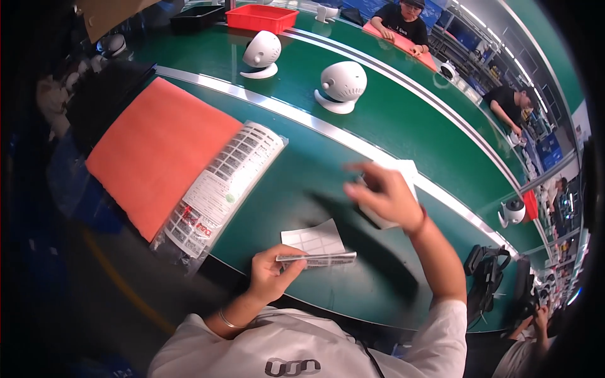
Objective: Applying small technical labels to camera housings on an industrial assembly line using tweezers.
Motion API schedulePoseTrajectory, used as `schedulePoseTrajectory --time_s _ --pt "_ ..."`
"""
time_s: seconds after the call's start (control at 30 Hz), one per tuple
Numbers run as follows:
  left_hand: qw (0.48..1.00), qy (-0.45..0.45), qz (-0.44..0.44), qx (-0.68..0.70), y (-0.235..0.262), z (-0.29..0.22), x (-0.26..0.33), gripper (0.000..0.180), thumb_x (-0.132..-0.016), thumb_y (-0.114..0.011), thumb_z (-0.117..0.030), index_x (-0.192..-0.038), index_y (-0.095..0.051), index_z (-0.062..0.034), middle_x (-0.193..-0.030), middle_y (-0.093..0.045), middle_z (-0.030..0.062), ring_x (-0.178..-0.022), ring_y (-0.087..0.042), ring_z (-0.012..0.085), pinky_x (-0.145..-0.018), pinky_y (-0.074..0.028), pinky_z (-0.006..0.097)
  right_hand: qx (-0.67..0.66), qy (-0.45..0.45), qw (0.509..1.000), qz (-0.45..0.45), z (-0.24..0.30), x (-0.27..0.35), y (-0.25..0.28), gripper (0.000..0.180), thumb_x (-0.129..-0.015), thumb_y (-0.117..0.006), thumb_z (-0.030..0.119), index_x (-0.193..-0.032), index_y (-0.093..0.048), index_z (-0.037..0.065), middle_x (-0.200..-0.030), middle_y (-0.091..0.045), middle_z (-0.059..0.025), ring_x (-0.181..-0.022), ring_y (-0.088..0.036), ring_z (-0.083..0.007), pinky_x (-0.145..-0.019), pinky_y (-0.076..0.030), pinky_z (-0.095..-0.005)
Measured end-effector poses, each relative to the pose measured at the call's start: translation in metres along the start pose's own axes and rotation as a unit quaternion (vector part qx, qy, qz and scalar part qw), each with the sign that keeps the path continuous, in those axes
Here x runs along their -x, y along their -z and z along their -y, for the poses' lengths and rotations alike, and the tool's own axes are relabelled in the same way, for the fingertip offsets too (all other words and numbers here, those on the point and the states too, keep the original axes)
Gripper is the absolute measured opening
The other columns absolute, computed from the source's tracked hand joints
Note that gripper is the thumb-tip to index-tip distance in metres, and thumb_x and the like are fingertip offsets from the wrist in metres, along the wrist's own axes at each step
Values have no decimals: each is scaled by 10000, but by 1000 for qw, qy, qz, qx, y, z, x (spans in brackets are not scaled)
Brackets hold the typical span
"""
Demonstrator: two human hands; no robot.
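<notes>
1. Bottom centre of the frame: the left hand pinches a folded label sheet between thumb and fingers, above the green worktable.
2. Right of centre: the right hand, blurred, has its thumb and fingers spread apart; whether it touches the white object behind it, I cannot tell.
3. Left: an orange mat lies beside plastic-wrapped label sheets.
4. Top centre: two white dome-shaped devices stand near a red tray.

A red bin stands beside a black tray.
</notes>
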State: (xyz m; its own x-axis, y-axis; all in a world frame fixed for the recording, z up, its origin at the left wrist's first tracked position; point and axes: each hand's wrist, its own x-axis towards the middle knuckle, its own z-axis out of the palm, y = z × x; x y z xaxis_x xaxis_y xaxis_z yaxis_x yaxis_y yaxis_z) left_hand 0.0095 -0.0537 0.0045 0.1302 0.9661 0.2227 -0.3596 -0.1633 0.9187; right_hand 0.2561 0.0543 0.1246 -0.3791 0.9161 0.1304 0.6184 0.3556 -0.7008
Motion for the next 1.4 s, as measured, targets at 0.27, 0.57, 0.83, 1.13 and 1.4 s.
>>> schedulePoseTrajectory --time_s 0.27,0.57,0.83,1.13,1.4 --pt "993 -2 82 -79 2 -10 -11 162 -821 -707 51 -981 -702 25 -1037 -709 153 -1004 -679 219 -879 -526 308 445 -169 879 -19 -72 -204 -45 574 -815 -584 160 -1384 -515 161 -1108 -708 -143 -1045 -684 -315 -943 -526 -414" --pt "994 72 77 -33 0 -13 -9 274 -841 -715 26 -1112 -685 11 -1076 -707 127 -949 -675 140 -769 -542 250 531 -157 823 -130 -99 -167 4 156 -873 -604 223 -885 -721 119 -908 -736 -112 -806 -727 -301 -671 -574 -421" --pt "991 36 120 -55 -6 -7 -15 170 -849 -725 -9 -1013 -689 12 -1007 -715 90 -843 -671 106 -690 -535 219 317 -11 938 -138 -23 8 76 173 -809 -756 220 -863 -698 66 -708 -641 -122 -620 -602 -313 -587 -462 -388" --pt "982 82 151 -74 -38 -5 -11 222 -859 -720 29 -1078 -682 23 -965 -729 81 -842 -676 92 -739 -552 233 157 -118 979 -45 -6 77 78 238 -807 -787 154 -945 -691 -14 -735 -645 -156 -616 -592 -197 -598 -475 -328" --pt "984 92 151 -37 -54 -7 -12 187 -893 -673 15 -1078 -647 22 -940 -699 59 -815 -652 87 -737 -536 222 254 -45 938 -230 -4 87 62 364 -749 -834 184 -1025 -679 6 -779 -625 -103 -678 -612 -207 -621 -487 -309"
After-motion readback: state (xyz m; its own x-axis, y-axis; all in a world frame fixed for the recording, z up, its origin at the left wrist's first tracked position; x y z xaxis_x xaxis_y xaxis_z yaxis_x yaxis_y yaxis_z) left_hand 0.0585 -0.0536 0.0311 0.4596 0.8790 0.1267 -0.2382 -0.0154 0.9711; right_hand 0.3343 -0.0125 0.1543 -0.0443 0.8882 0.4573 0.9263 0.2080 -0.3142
